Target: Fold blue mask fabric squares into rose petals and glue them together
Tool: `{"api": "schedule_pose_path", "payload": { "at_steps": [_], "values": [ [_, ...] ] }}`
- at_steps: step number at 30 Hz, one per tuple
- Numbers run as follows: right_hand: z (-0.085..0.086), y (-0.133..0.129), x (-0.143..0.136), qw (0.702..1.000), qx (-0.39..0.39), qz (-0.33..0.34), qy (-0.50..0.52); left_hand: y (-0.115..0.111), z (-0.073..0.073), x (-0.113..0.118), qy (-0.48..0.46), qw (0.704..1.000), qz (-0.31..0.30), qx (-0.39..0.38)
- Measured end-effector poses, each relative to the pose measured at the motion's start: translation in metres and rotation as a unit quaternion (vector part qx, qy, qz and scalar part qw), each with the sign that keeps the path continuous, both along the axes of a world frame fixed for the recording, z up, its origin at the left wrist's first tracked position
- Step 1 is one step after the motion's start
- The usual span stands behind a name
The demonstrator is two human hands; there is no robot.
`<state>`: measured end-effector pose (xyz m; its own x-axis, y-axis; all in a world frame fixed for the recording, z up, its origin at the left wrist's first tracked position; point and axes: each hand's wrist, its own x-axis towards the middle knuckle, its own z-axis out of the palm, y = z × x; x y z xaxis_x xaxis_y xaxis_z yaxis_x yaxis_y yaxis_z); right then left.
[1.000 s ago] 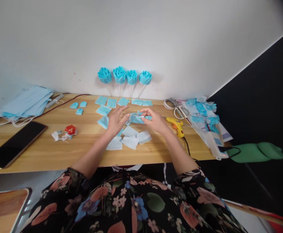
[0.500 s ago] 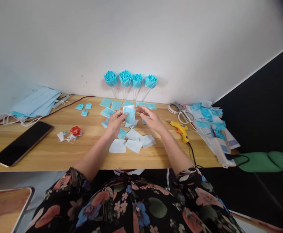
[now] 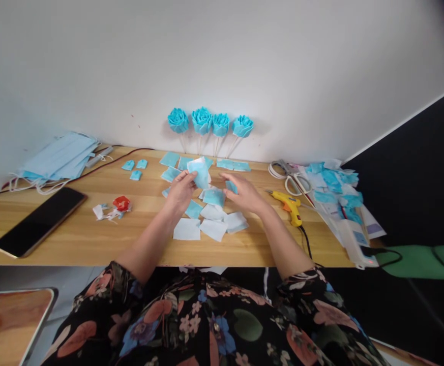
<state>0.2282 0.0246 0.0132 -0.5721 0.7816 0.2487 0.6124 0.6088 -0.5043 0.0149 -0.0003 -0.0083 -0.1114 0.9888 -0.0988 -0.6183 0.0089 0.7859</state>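
Observation:
My left hand [image 3: 183,189] pinches a light blue square of mask fabric [image 3: 199,172] by its lower left edge, tilted up above the table. My right hand [image 3: 241,190] is apart from it on the right, thumb and fingers spread with nothing visibly held. Behind its thumb shows another blue square [image 3: 231,186]. Below the hands lie more blue pieces [image 3: 213,197] and several white-sided pieces [image 3: 186,229]. Two blue squares [image 3: 233,164] lie side by side further back. Several blue fabric roses [image 3: 202,121] on thin sticks lean against the wall.
A yellow glue gun [image 3: 291,206] and white-handled scissors [image 3: 296,182] lie on the right, beside blue scraps [image 3: 332,180] and a white power strip [image 3: 355,244]. On the left are folded face masks [image 3: 59,157], a phone [image 3: 40,221], small folded blue pieces [image 3: 135,175] and a red wrapper [image 3: 121,203].
The fabric square in my left hand has tilted and turned. My right hand has moved away from it, slightly right and down. The whole view has shifted a little.

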Motion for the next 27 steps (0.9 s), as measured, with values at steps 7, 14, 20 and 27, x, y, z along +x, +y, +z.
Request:
{"api": "schedule_pose_path", "payload": {
  "at_steps": [7,14,20,27],
  "values": [
    [-0.003,0.001,0.008,0.986,-0.032,-0.101,-0.125,-0.002,0.000,-0.001,-0.030,0.999,-0.007,-0.037],
    [-0.011,-0.001,-0.002,0.980,0.004,-0.091,-0.178,0.000,-0.003,-0.002,-0.008,0.997,-0.031,-0.072],
    [-0.010,-0.007,-0.001,0.987,0.009,-0.082,-0.140,-0.001,-0.003,0.000,-0.006,0.997,-0.035,-0.067],
    [0.017,-0.011,0.026,0.993,-0.089,-0.069,0.014,-0.002,-0.004,0.000,0.062,0.997,-0.043,-0.029]
  ]
}}
